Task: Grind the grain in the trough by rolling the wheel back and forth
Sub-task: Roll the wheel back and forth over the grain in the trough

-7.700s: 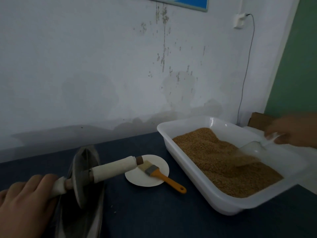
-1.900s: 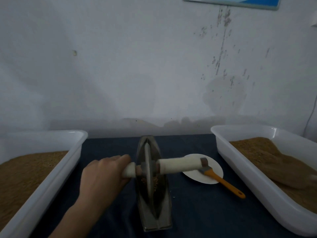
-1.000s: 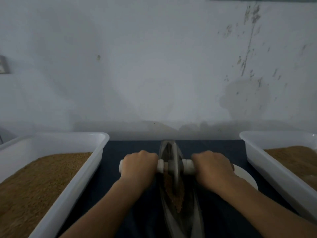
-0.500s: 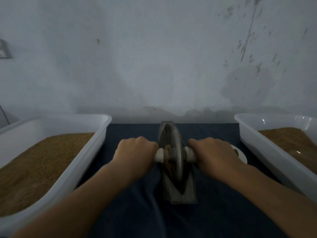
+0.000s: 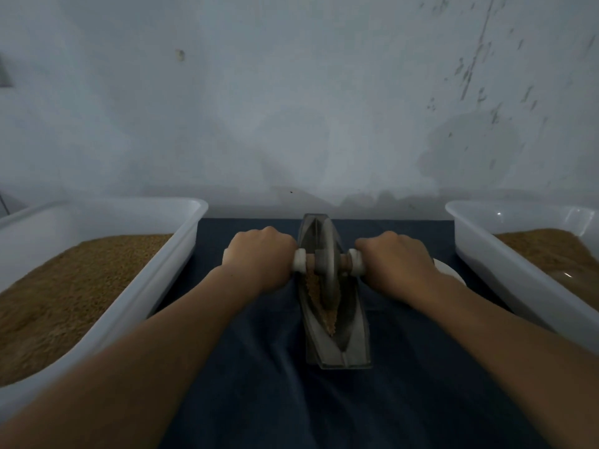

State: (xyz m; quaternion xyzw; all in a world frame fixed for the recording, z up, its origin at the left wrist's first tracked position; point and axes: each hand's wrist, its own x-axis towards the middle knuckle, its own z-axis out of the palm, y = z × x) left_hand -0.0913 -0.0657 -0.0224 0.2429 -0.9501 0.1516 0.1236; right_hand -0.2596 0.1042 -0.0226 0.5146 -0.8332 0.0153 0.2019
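Your left hand (image 5: pixel 259 257) is clamped around the white handle (image 5: pixel 299 260) on the left side of the wheel (image 5: pixel 327 260), and your right hand (image 5: pixel 397 260) is clamped around the matching end of that handle on the right side, both forearms reaching in from the bottom corners. Between your fists the wheel stands upright on its edge inside the trough (image 5: pixel 353 338), a narrow grey boat-shaped channel that lies lengthwise away from you on the dark blue tabletop (image 5: pixel 259 400). You have the wheel sitting toward the far half of the trough, with a strip of brown grain (image 5: pixel 327 314) showing in the groove on the near side of it. Just behind your right hand a white plate (image 5: pixel 449 270) peeks out, mostly hidden. To your left a white tub (image 5: pixel 155 286) holds a wide bed of brown grain, and to your right a second white tub (image 5: pixel 505 264) holds more, each standing apart from the trough. Beyond everything rises a pale, stained wall (image 5: pixel 291 108).
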